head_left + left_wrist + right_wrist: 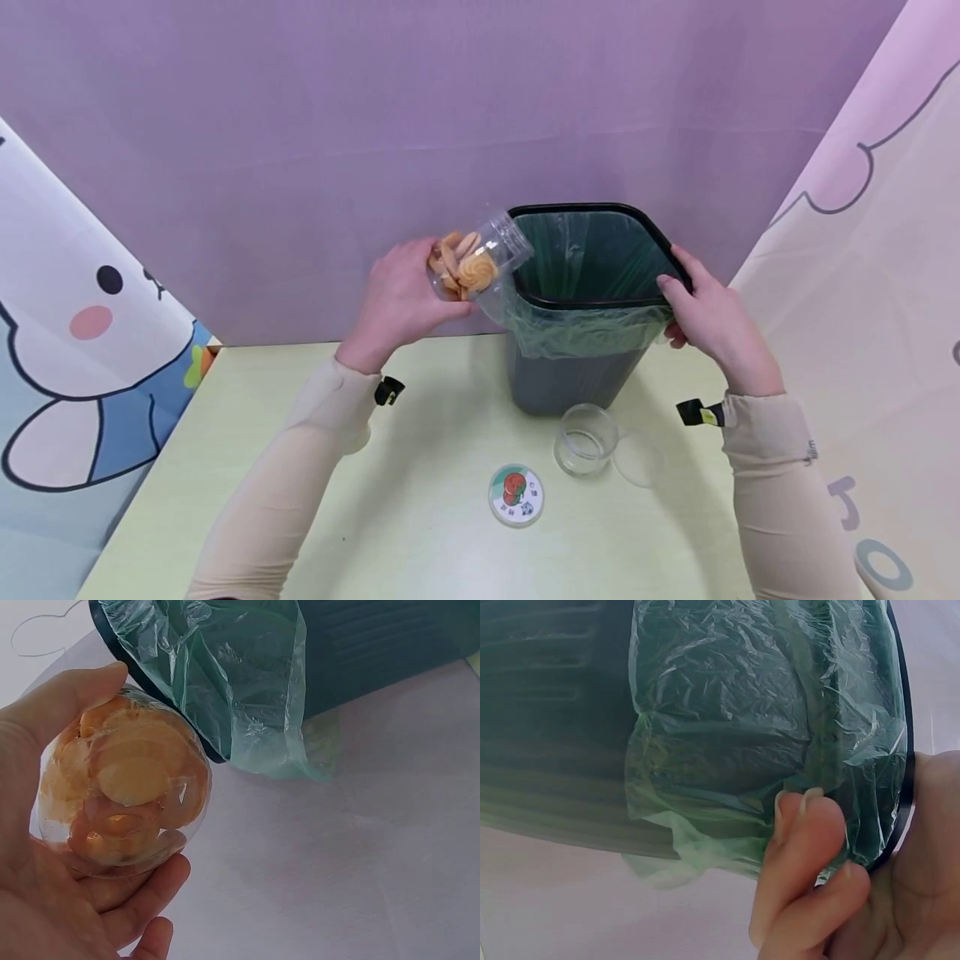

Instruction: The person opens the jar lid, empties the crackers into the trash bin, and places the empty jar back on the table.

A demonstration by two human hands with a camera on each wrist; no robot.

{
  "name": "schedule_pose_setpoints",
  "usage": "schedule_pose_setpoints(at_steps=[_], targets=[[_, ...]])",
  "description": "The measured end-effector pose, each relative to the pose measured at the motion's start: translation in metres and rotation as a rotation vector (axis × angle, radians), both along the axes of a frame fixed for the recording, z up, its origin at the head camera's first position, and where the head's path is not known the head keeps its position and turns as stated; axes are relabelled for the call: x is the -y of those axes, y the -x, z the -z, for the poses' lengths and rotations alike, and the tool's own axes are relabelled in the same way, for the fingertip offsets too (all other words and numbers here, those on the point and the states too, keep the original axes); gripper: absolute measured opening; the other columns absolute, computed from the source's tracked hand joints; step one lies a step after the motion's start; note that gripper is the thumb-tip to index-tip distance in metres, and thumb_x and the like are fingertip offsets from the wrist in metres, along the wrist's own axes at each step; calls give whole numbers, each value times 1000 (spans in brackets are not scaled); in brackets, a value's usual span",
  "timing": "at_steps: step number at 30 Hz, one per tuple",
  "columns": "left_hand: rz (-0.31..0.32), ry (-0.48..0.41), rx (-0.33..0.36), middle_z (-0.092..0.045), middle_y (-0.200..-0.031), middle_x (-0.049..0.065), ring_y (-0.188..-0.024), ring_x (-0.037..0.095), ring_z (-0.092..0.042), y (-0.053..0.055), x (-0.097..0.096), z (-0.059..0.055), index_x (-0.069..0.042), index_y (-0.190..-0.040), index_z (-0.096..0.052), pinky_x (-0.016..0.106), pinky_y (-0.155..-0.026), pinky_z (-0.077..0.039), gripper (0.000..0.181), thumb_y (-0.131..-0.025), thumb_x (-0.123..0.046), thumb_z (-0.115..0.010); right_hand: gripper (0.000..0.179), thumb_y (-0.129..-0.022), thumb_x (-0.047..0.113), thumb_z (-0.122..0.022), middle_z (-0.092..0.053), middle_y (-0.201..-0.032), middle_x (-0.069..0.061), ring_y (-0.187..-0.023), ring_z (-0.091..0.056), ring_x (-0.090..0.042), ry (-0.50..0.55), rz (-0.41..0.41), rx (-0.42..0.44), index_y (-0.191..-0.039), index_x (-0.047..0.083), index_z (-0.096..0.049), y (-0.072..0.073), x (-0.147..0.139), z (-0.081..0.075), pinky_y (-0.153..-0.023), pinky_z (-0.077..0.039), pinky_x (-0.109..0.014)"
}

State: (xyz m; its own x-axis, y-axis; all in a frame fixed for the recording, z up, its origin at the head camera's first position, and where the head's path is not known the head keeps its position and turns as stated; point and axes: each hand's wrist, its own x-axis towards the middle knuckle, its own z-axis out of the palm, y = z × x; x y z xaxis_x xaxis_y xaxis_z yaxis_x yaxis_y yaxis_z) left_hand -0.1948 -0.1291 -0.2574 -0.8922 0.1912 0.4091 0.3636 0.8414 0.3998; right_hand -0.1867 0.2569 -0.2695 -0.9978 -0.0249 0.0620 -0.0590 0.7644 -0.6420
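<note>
Clear plastic, round: the screw-neck jar (498,242) sits in my left grip (401,293), thumb and fingers wrapped round its base end, jar tilted on its side, mouth pointing at the left edge of the dark grey plastic bin (567,385). Right grip (711,321) holds that bin at its right corner, thumb over the black rim (592,305), fingers curled below it against the thin translucent green plastic liner (588,333). Step in hand, my read: tipping the jar over the bin, pour not begun. Golden-brown baked cookies (477,272), one with a piped swirl, are bunched toward the base end; none show in the neck, which looks uncapped. Neck overlaps the rim in the head view; can't tell if they touch. Next move, I'd say, calls for swinging the mouth fully inside the rim and dropping it below the base, right side bracing the bin. Risk: a cookie catching the rim and landing outside. Bin contents: only liner visible, deep bottom not readable. On the pale yellow-green desk (420,517), just in front of the bin: an open clear round tub (587,450), nothing visible in it, a faint clear disc (640,460) beside it, and a round white-and-green lid with a red tomato picture (516,495).
</note>
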Motion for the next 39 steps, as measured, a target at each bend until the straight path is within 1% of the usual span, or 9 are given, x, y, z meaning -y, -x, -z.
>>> schedule_pose_setpoints(at_steps=[7, 11, 15, 19, 22, 27, 33, 35, 39], targets=[[-20, 97, -114, -63, -117, 9, -109, 30, -53, 5, -5, -5, -6, -128, -56, 50, -93, -42, 79, -65, -44, -84, 74, -97, 66, -33, -66, -76, -14, -61, -66, -29, 19, 5, 6, -160, 36, -8, 0, 0, 1, -66, -52, -38], [-33, 126, -178, -63, -119, 11, -110, 31, -53, 5, -8, -7, -5, -128, -55, 49, -94, -41, 80, -64, -44, -86, 78, -95, 70, -34, -66, -81, -15, -63, -66, -30, 47, 7, 25, -160, 36, -8, 0, 0, 0, -65, -54, -36], [-39, 150, -224, -63, -119, 14, -110, 33, -54, 5, -9, -8, -4, -129, -55, 50, -94, -41, 83, -64, -44, -87, 81, -93, 72, -36, -67, -82, -16, -64, -67, -32, 94, 2, 49, -160, 36, -7, 0, 0, -1, -64, -57, -38], [-42, 177, -264, -63, -119, 14, -111, 33, -54, 7, -10, -9, -3, -129, -56, 50, -92, -42, 84, -63, -44, -86, 82, -93, 72, -37, -67, -81, -18, -65, -68, -35, 130, -3, 59, -160, 36, -7, 0, 0, -1, -61, -57, -38], [-43, 191, -282, -63, -119, 14, -111, 33, -54, 8, -12, -11, -3, -129, -56, 50, -93, -41, 82, -63, -42, -86, 82, -93, 72, -38, -67, -81, -19, -65, -67, -36, 139, -1, 61, -160, 36, -7, 0, 0, -1, -60, -57, -39], [-43, 222, -302, -63, -116, 13, -112, 33, -52, 9, -15, -15, -3, -127, -56, 50, -96, -39, 75, -65, -36, -84, 82, -93, 72, -38, -67, -80, -19, -65, -67, -35, 138, 0, 64, -160, 37, -6, -2, 0, -2, -61, -57, -40], [-44, 257, -359, -63, -114, 13, -108, 32, -52, 11, -17, -18, -4, -123, -56, 48, -95, -39, 64, -67, -27, -78, 83, -92, 73, -37, -67, -79, -18, -64, -67, -34, 126, 2, 56, -160, 36, -6, -2, 2, -2, -61, -57, -39], [-40, 266, -375, -63, -114, 12, -108, 32, -52, 12, -18, -18, -4, -122, -55, 48, -95, -39, 62, -68, -25, -76, 82, -93, 73, -36, -68, -78, -17, -62, -67, -32, 112, 0, 51, -160, 36, -6, -1, 2, -1, -62, -57, -39], [-32, 286, -411, -62, -116, 14, -109, 33, -52, 13, -19, -20, -3, -124, -56, 48, -95, -39, 62, -68, -20, -75, 82, -92, 73, -35, -68, -77, -17, -62, -67, -32, 101, -2, 50, -160, 37, -5, 0, 2, 0, -62, -57, -39]])
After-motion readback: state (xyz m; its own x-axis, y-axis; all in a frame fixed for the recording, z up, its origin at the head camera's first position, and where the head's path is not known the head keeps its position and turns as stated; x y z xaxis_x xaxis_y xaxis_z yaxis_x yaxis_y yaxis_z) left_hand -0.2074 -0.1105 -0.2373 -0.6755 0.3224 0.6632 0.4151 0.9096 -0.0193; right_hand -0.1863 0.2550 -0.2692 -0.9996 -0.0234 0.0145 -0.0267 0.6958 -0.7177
